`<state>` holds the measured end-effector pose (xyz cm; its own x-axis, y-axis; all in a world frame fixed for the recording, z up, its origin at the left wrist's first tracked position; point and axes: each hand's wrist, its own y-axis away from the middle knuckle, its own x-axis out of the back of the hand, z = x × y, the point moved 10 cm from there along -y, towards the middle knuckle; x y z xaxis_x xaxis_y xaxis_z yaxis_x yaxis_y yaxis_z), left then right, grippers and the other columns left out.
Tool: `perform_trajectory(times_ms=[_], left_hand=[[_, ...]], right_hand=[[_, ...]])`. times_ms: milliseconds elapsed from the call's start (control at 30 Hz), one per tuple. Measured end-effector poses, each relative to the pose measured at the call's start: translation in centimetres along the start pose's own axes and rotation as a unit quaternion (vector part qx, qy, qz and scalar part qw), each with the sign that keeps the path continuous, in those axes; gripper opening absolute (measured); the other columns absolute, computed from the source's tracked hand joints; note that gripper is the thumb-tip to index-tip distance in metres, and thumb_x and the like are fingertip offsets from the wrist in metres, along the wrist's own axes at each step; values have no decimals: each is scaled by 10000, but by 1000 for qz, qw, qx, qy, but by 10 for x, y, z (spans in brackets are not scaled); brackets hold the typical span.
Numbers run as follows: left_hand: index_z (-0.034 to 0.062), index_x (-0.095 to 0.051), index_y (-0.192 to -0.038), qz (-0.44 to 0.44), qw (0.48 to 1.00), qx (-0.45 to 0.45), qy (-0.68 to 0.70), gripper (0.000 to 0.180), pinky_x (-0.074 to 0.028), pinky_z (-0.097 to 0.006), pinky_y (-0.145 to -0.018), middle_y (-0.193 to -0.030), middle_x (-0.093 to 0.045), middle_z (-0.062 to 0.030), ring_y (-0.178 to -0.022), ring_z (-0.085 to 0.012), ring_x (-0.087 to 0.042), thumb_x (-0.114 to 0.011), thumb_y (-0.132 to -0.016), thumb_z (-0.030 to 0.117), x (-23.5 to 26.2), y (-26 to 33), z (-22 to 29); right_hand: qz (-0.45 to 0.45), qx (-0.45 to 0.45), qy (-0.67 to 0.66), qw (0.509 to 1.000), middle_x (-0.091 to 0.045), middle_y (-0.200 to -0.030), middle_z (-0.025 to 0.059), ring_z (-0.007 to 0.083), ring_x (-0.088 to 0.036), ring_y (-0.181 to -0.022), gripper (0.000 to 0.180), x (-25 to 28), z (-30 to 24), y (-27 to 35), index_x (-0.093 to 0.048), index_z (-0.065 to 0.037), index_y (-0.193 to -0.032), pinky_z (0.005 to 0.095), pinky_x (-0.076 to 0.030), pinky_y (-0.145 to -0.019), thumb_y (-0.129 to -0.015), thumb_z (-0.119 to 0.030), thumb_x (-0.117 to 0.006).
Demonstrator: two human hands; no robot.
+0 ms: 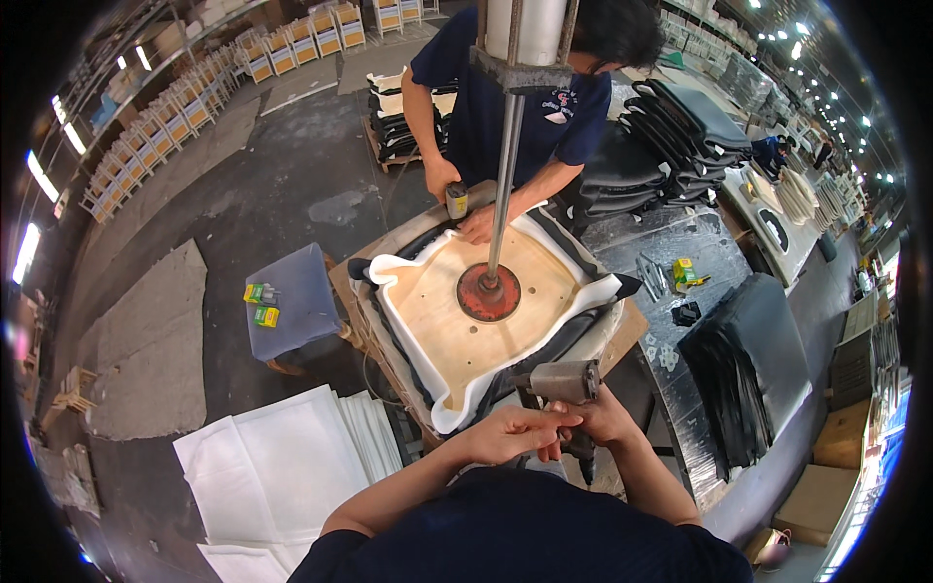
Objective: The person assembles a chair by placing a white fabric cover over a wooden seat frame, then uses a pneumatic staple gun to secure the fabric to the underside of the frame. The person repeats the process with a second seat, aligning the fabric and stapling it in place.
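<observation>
My right hand (604, 416) grips the handle of a staple gun (566, 381), its grey head pointing left over the near edge of the work. My left hand (513, 433) is against the right hand, fingers drawn together; anything between them is too small to make out. In front lies a pale wooden seat board (418, 303) with several small holes. White padding (408, 361) curls up around its edges, with black cover material (544, 352) outside that. A red round press plate (488, 291) on a steel rod (505, 175) sits on the board's middle.
Across the board, a co-worker (515, 126) holds another staple gun (456, 199). Left stands a stool (292, 311) with small boxes (265, 317); white sheets (282, 466) are stacked nearer. Black covers (734, 364) lie on the metal-topped table (622, 238) at right.
</observation>
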<state>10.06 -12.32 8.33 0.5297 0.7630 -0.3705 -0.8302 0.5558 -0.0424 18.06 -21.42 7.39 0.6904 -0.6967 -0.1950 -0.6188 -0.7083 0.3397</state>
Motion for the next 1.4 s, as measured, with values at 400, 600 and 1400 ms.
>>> perform_trajectory(times_ms=[400, 600, 1400], left_hand=[[116, -529, -1658, -6, 998, -62, 7, 496, -599, -320, -918, -1229, -716, -80, -1057, -148, -685, -571, -1164, 120, -1, 2, 7], [89, -548, -1640, 2, 998, -64, -12, 489, -604, -343, -916, -1214, -724, -116, -1075, -178, -684, -577, -1152, 86, 1, 9, 9], [75, -619, -1576, 28, 998, -61, 8, 425, -619, -315, -857, -1204, -738, -113, -1044, -168, -727, -560, -1155, 70, -2, 26, 24]], right_hand=[[-12, -2, 2, 1000, -728, -843, 56, 143, -668, -660, 252, -11, -8, 8, -728, -4, -1078, 294, -518, -571, -1038, -241, -801], [-14, -4, -22, 1000, -726, -858, 52, 133, -680, -682, 268, -16, -8, 9, -723, -3, -1160, 281, -519, -567, -1048, -237, -791], [-90, -9, -1, 996, -729, -874, 47, 130, -682, -692, 239, -45, -6, 4, -745, -1, -1176, 279, -517, -579, -1049, -203, -763]])
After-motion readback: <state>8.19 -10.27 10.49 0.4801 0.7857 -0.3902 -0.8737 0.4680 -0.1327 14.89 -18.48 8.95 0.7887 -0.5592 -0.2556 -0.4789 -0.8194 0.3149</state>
